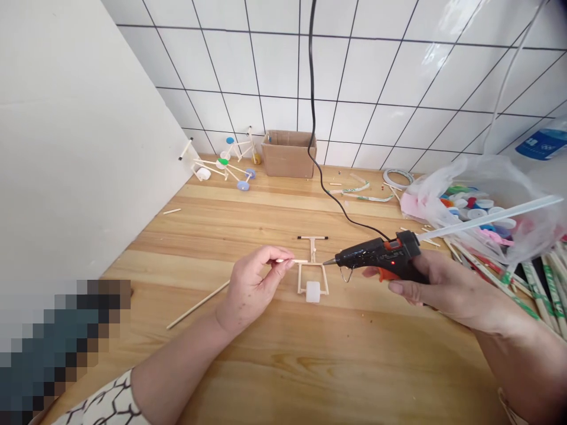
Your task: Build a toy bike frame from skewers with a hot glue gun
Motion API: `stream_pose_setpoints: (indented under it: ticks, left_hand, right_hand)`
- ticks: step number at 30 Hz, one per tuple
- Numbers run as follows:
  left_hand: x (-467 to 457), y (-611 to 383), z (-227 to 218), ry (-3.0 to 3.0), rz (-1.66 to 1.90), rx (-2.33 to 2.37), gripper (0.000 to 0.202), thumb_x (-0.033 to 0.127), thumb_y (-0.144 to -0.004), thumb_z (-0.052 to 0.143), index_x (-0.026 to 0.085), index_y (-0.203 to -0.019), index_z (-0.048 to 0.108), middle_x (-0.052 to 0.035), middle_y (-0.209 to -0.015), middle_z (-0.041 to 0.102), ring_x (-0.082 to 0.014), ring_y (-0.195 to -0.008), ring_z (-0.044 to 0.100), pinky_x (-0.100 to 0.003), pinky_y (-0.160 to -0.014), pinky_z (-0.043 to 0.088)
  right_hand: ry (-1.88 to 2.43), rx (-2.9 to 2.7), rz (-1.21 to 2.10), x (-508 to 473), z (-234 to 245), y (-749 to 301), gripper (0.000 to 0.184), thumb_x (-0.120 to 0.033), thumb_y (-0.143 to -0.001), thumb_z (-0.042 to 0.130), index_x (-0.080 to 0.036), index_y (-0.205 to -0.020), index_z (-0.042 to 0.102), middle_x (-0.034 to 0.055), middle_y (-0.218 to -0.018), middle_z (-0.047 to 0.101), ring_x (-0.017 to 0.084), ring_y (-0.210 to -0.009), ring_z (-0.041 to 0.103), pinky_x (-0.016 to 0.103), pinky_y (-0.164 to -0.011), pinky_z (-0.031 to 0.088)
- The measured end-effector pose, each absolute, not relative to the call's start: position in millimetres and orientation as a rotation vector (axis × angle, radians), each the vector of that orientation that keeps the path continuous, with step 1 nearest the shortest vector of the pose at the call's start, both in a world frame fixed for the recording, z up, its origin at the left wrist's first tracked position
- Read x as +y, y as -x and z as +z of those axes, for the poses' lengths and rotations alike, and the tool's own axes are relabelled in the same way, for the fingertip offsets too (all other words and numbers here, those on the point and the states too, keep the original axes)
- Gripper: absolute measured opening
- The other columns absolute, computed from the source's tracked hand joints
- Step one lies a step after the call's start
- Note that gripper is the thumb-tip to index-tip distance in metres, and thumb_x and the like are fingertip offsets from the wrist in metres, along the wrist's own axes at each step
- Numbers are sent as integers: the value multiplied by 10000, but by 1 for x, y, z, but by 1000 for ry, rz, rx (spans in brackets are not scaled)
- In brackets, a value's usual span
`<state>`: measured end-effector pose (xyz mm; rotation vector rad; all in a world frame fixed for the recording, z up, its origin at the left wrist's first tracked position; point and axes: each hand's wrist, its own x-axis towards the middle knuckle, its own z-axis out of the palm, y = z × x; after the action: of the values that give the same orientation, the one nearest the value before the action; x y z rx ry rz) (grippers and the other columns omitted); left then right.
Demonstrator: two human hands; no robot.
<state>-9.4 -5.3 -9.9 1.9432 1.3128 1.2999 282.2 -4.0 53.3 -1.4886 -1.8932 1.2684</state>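
Note:
Between thumb and fingers, my left hand point(254, 286) pinches a short wooden stick point(300, 261). My right hand point(438, 289) is wrapped round a black hot glue gun point(381, 258) with a lit red light and an orange trigger. A long clear glue stick point(491, 217) juts from the gun's back. Its nozzle points left, close to the stick's free end; whether they touch I cannot tell. Just below lies a small wooden stick frame point(326, 278) with a white cap point(313, 291) at its near end and a black-tipped crossbar point(312, 238) at its far end.
A long stick point(197, 305) lies left, partly behind my left hand. Stick models with coloured caps point(243, 185) and a cardboard box point(289, 158) stand by the tiled wall. At right are a tape roll point(398, 179), a plastic bag of bottle caps point(476, 206) and wrapped sticks point(538, 286). The gun's black cord point(313, 106) hangs centrally.

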Motion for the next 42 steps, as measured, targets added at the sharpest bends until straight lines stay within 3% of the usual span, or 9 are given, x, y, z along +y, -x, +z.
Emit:
stream_pose_setpoints:
  ticks: [2, 9, 24, 42]
  left_hand:
    - [-5, 9, -10, -1943, 1290, 1322, 65, 202, -848, 577, 175, -815, 625, -35, -838, 730, -139, -764, 680, -232, -714, 542]
    - [-2, 5, -13, -1976, 1262, 1326, 76, 204, -854, 567, 187, -813, 629, -29, -826, 730, -144, -761, 681, -232, -705, 544]
    - [-3, 5, -18, -2056, 1233, 1322, 94, 226, -873, 547, 193, -825, 621, -28, -812, 716, -146, -755, 672, -235, -678, 529]
    - [-1, 5, -22, -2083, 1218, 1280, 66, 196, -870, 561, 190, -824, 608, -13, -809, 708, -135, -753, 668, -213, -668, 502]
  right_hand:
    - [1488, -1963, 1335, -3, 48, -278, 322, -450, -821, 603, -198, -1014, 661, 52, -962, 671, 226, -855, 607, 307, -672, 482]
    - [1584, -2167, 1038, -5, 35, -261, 276, -468, -865, 514, -206, -887, 598, 28, -803, 616, 209, -753, 564, 311, -641, 453]
    - [1647, -2263, 881, -5, 31, -247, 209, -397, -871, 483, -203, -823, 547, 33, -758, 606, 203, -683, 558, 309, -606, 432]
    - [1626, -2265, 907, -5, 31, -247, 177, -371, -874, 487, -207, -878, 556, 32, -799, 627, 205, -708, 574, 310, -634, 447]
